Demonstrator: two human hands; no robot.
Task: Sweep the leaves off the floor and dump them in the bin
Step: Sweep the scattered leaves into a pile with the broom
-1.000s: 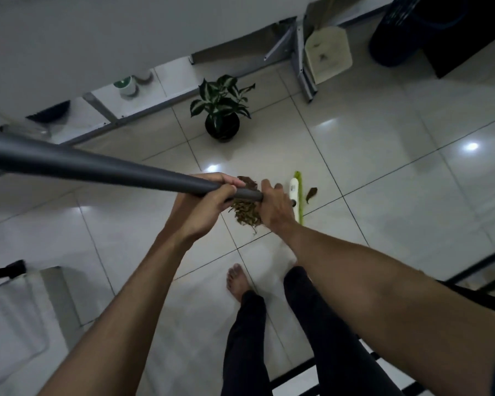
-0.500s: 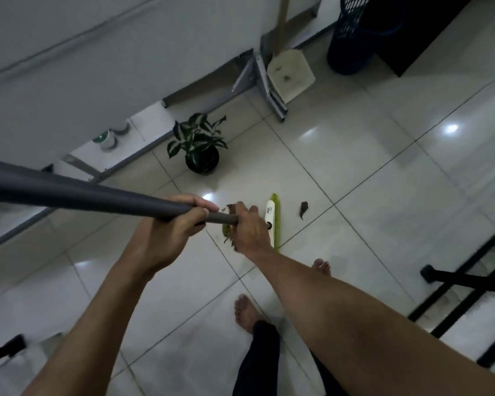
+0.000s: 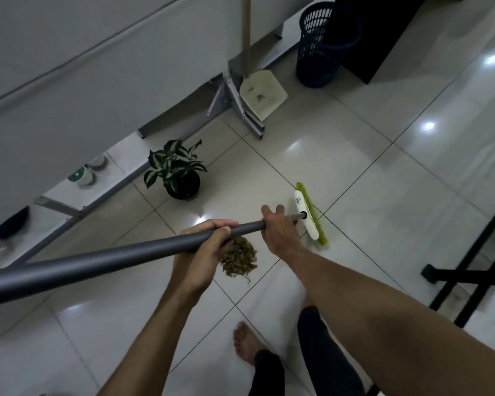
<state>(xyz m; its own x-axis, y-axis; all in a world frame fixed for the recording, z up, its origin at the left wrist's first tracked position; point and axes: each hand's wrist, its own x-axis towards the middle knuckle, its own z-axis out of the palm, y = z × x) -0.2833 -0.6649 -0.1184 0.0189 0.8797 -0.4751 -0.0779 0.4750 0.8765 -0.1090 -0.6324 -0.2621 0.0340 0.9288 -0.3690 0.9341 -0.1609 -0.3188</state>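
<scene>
My left hand point(image 3: 203, 247) and right hand point(image 3: 279, 230) wrap their fingers around the broom handle point(image 3: 112, 258). Its long axis points right toward the broom head point(image 3: 309, 215), beside the leaf pile point(image 3: 239, 260).

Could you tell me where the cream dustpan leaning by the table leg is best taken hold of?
Grip the cream dustpan by its long upright handle, coming from the open floor side. The pan rests on the floor and the handle stands clear beside the grey metal table leg.
</scene>
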